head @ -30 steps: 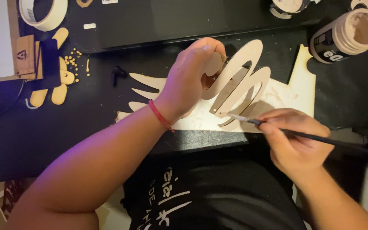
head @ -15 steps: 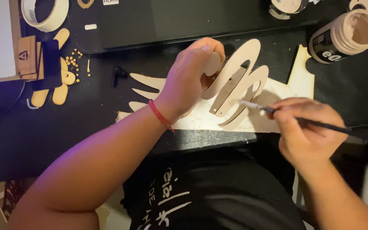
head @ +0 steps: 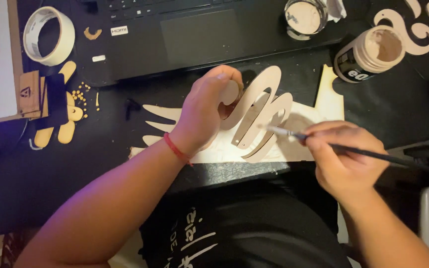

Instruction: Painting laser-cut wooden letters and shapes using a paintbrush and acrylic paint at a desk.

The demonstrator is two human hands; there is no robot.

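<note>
A: What does the left hand (head: pixel 205 111) hold?
B: It is closed around one end of a curved wooden cutout (head: pixel 259 111), propping it on edge over a pale sheet (head: pixel 319 101) on the black desk (head: pixel 50 183). A red band circles that wrist.

A: And the right hand (head: pixel 341 156)?
B: Its fingers pinch a thin paintbrush (head: pixel 323 144); the bristle tip lies against the cutout's right curve.

A: What surrounds them?
B: An open paint jar (head: pixel 371 57) stands at upper right, a tape roll (head: pixel 49 34) at upper left, and a dark laptop (head: pixel 194 34) behind the cutout.
</note>
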